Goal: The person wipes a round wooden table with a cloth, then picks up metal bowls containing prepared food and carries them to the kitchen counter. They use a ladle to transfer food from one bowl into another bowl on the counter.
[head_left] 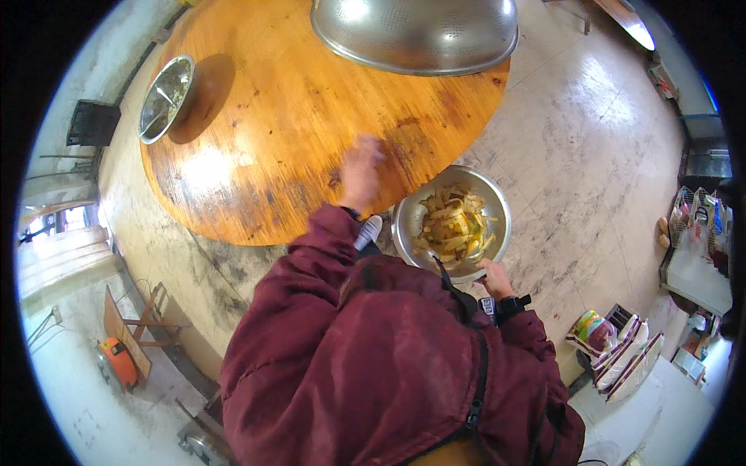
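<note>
Right hand (493,278): clamped on rim of steel bowl (497,203), at bowl's 5 o'clock. Holding pale and yellow strips (458,229) inside. Located near edge of wooden table (272,116), between table's 4 and 5 o'clock. Left hand (362,175): over table at bowl's 10 o'clock, blurred; can't tell if fingers apart or together. Also on table: perforated colander (416,39) at 1, smaller bowl (155,139) at 9.

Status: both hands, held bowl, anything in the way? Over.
Left hand blurred, over wooden table. Right hand gripping steel bowl by rim. Food pieces inside. Nothing blocking bowl's open top.
</note>
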Available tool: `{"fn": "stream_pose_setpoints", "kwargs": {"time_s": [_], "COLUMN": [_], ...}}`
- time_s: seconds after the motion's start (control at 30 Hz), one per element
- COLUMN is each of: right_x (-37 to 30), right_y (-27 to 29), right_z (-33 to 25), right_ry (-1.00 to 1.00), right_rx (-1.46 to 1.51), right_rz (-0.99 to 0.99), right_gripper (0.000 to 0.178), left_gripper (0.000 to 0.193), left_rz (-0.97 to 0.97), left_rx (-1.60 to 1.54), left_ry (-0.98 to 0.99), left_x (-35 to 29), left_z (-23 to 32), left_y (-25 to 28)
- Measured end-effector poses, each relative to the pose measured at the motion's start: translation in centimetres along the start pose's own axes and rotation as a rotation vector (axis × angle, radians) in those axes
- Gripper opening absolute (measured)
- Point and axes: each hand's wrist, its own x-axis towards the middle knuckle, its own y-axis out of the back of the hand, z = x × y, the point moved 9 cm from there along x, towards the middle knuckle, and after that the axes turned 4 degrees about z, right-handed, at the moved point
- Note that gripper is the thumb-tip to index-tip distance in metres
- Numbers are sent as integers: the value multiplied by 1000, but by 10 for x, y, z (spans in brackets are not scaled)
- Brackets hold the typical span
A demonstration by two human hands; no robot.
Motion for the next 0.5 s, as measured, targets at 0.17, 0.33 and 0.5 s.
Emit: {"fn": "stream_pose_setpoints", "kwargs": {"time_s": [0.17, 0.33, 0.5], "right_x": [-4, -11, -33], "right_y": [33, 71, 116], "right_z": [36, 64, 38], "right_ry": [-34, 9, 297], "right_rx": [39, 91, -345], "right_rz": [2, 94, 257], "right_gripper": [39, 27, 30], "left_gripper": [49, 42, 26], "left_rz": [-651, -282, -55], "left_rx": [-928, -737, -884], "left_ry": [-56, 301, 657], "left_x": [-31, 46, 53], "left_z": [196, 110, 56], "left_y": [-64, -36, -61]}}
